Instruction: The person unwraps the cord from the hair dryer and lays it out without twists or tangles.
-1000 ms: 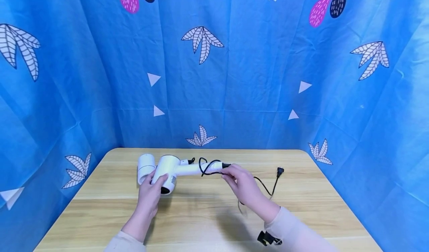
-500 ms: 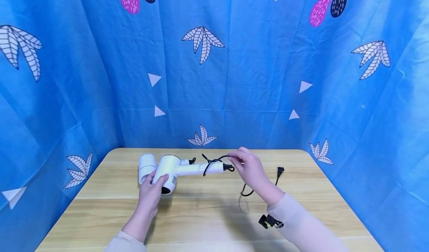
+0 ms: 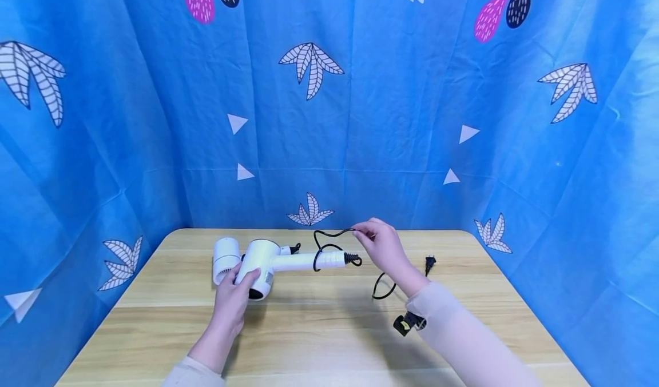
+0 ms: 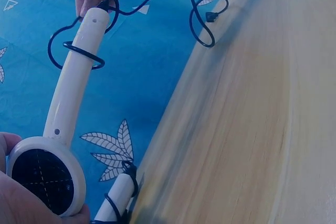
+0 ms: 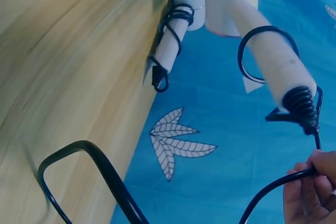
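A white hair dryer (image 3: 259,264) is held over the table, its handle pointing right. My left hand (image 3: 231,295) grips it by the barrel, thumb and fingers on either side. In the left wrist view the dark round end (image 4: 42,182) of the barrel shows. One loop of the black cord (image 5: 79,145) goes round the handle. My right hand (image 3: 385,250) pinches the cord above and beyond the handle's end. From there the cord hangs in a bend to the table, where its plug (image 3: 430,262) lies at the right.
A second white hair dryer (image 3: 225,255) lies behind the left hand, with its black cord wound round its handle. The wooden table (image 3: 309,341) ends at a blue patterned curtain (image 3: 360,118) on the back and both sides.
My right hand has moved up and slightly right from the handle's end, drawing the cord along. The cord crossing over the handle has loosened to one loop. The left hand stays put.
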A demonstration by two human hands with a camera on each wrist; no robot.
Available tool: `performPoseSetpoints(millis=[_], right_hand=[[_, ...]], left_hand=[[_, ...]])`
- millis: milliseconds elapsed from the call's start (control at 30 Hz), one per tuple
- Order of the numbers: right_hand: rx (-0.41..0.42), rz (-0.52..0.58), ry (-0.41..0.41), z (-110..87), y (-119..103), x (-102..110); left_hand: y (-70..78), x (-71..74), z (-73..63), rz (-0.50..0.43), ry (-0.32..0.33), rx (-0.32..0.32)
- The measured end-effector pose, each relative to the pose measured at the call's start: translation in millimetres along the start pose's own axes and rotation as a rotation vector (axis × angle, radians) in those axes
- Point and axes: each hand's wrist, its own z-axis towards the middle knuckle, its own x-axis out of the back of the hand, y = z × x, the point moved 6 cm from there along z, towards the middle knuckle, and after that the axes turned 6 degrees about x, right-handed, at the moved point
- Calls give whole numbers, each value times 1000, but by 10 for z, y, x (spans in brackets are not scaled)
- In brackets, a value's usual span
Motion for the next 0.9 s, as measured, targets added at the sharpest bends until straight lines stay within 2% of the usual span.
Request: performPoseSetpoints(millis=[300, 567, 800, 900], right_hand=[[-25, 4, 16, 37, 181, -130], [-45, 7, -31, -32, 287, -324], [70, -48, -58, -145, 268, -477], [90, -53, -84, -211, 274, -538]], left_hand=[[3, -20, -11, -7, -7, 3], [-8, -41, -16, -10, -7, 19], [9, -45, -17, -22, -11, 8], [11, -46, -22, -24, -12, 9]])
